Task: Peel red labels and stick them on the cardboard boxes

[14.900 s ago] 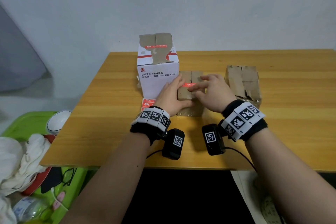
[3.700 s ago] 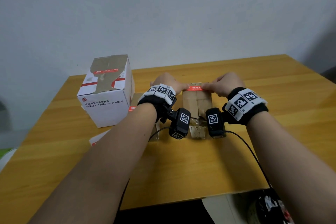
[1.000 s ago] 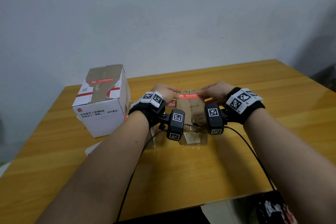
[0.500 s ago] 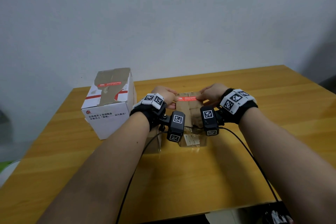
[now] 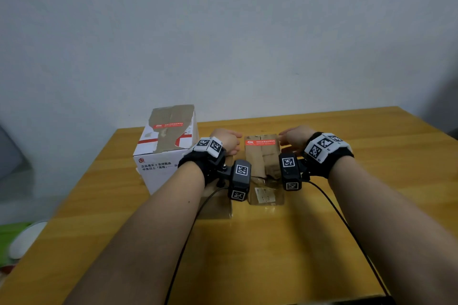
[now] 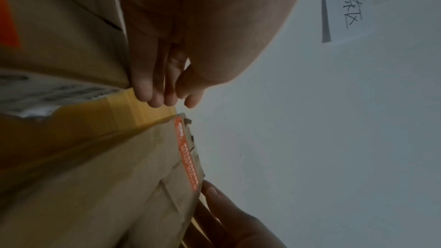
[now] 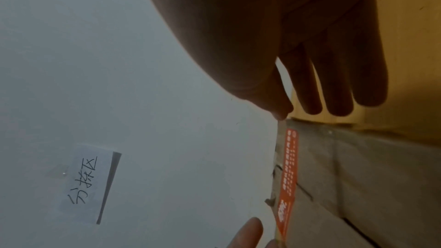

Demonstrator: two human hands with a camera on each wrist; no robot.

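Head view: both hands (image 5: 226, 140) (image 5: 293, 135) have let go, relaxed beside the labelled box (image 5: 262, 156).

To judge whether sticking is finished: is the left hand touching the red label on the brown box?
Apart. The left wrist view shows a gap of table and wall between the left hand and the red label.

Red label (image 5: 260, 142) (white print) on brown box (image 5: 263, 160).

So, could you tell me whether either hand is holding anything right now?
Nothing is held: the left hand and right hand sit beside the labelled brown box.
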